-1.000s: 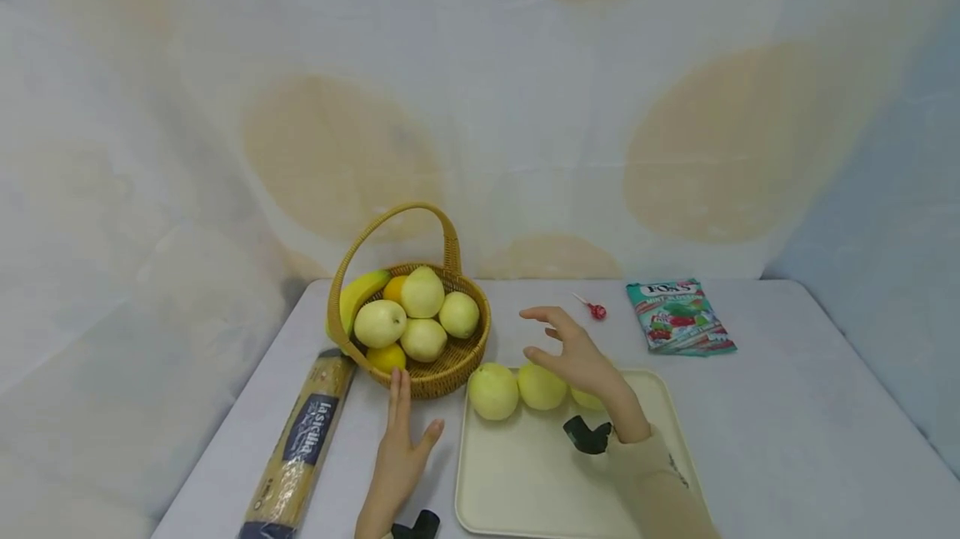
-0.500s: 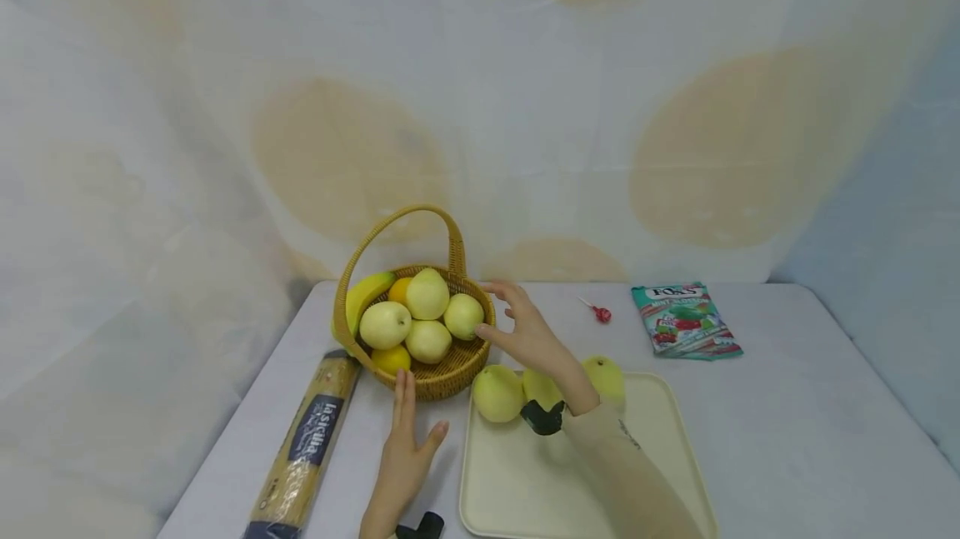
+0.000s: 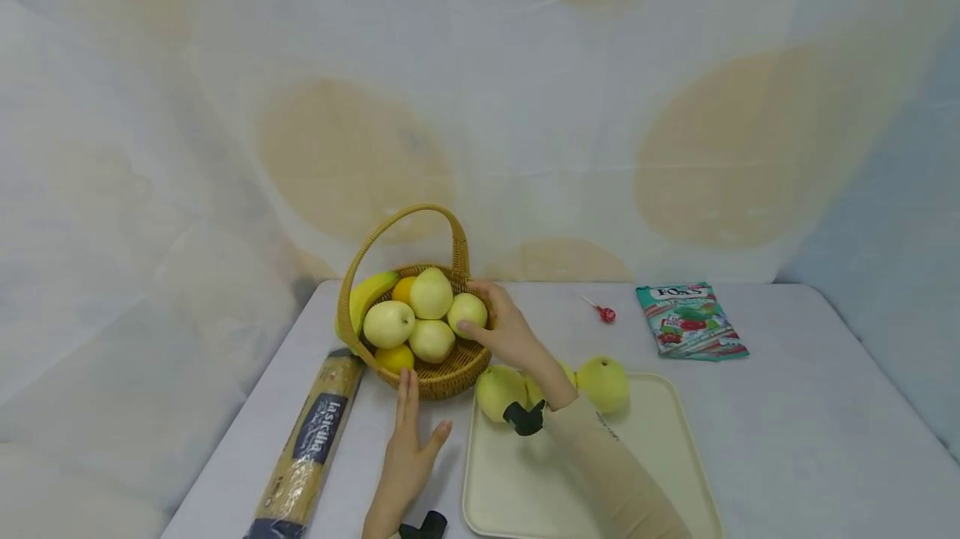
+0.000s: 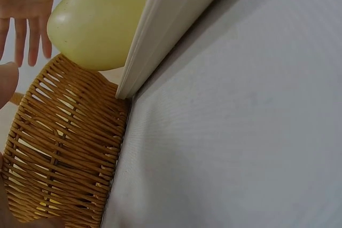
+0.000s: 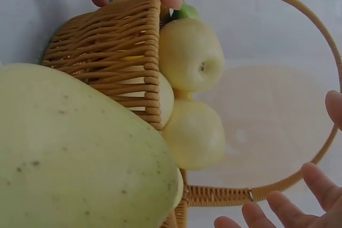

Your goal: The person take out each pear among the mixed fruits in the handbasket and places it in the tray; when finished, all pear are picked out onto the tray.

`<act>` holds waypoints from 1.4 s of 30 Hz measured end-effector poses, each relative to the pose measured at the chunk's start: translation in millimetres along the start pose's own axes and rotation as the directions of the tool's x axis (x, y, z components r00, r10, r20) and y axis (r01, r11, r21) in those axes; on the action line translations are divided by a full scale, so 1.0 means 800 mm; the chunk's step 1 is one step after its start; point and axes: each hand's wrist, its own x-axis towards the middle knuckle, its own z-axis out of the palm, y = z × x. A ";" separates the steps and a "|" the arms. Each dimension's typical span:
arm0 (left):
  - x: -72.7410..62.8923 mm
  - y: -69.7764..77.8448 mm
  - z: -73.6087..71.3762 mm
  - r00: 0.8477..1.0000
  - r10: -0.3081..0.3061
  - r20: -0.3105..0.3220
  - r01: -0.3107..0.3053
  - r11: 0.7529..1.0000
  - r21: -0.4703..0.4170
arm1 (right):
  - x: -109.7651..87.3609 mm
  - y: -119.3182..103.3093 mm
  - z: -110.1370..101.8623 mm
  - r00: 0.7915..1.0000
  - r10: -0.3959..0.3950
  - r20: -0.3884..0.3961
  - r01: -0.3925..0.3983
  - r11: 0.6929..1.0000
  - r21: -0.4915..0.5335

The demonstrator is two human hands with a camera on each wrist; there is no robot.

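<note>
In the head view, a wicker basket (image 3: 450,381) with a tall handle holds several pale green-yellow pears (image 3: 432,341), a banana (image 3: 365,297) and orange-yellow fruit (image 3: 395,357). My right hand (image 3: 513,339) reaches over the basket's right rim, its thumb overlapping the rightmost pear (image 3: 467,311). In the right wrist view its fingers (image 5: 288,209) are spread beside the handle, apart from the pears seen there. My left hand (image 3: 408,464) has straight fingers, tips right at the basket's front rim, thumb spread out. Three more pears (image 3: 603,383) sit along the tray's far edge, one mostly behind my right wrist.
A cream tray (image 3: 517,497) lies under my right forearm. To the left of the basket is a long pack of spaghetti (image 3: 307,447). Farther back on the right are a red lollipop (image 3: 606,314) and a green candy bag (image 3: 692,322). Cloth hangs behind the table.
My right hand has moved left from above the tray to the right side of the basket, uncovering the tray's rightmost pear. My left hand has stayed at the basket's front rim.
</note>
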 end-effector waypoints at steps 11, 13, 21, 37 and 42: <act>0.000 0.002 0.000 1.000 0.004 -0.006 -0.004 1.000 0.000 | 0.014 0.004 0.012 1.000 0.015 0.013 -0.014 0.998 -0.069; 0.000 0.003 0.000 1.000 -0.002 -0.003 0.002 1.000 -0.002 | 0.018 0.002 0.012 1.000 0.026 0.014 -0.025 0.997 -0.068; 0.001 0.002 0.001 1.000 0.004 -0.009 -0.004 1.000 -0.001 | 0.039 0.001 0.013 0.999 0.030 0.020 -0.028 0.997 -0.068; 0.001 -0.001 0.002 1.000 0.019 -0.009 -0.019 1.000 0.013 | 0.067 0.001 0.018 0.994 0.088 0.064 -0.081 0.992 -0.097; 0.001 0.000 0.002 1.000 0.012 -0.013 -0.012 1.000 0.002 | 0.071 0.002 0.019 0.993 0.098 0.072 -0.090 0.990 -0.107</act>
